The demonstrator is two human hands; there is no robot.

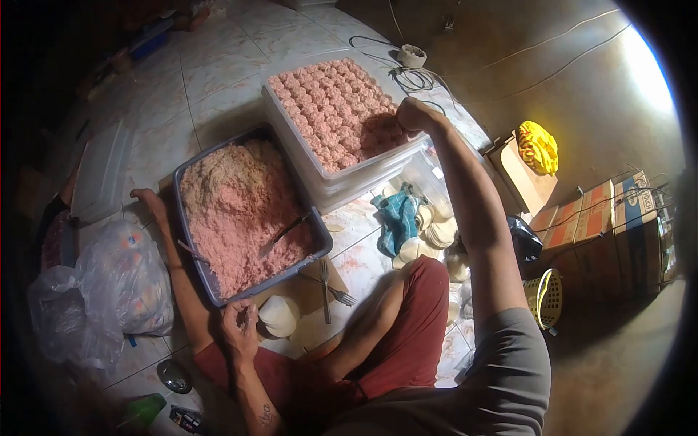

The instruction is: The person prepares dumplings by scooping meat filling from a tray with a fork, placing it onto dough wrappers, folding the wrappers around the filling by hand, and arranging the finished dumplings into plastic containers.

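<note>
My right hand (416, 116) reaches to the far right corner of a clear plastic tub (331, 174), its fingers closed and partly hidden. Rows of pink meat dumplings (331, 109) fill the tub, which is stacked on similar ones. Low on the left, my left hand (240, 323) has its fingers curled together; what they hold, if anything, is not visible. Beside it is a stack of round white wrappers (279, 317). Just beyond lies a dark basin (326, 240) of pink minced filling (240, 211), with a dark utensil (285, 234) stuck in it.
Two forks (325, 291) lie on cardboard near my leg. More wrappers (438, 231) and a blue-green cloth (398, 218) are right of the basin. A plastic bag (123, 283) stands left. Boxes (592, 232), a yellow basket (544, 299) and cables (414, 78) line the right side.
</note>
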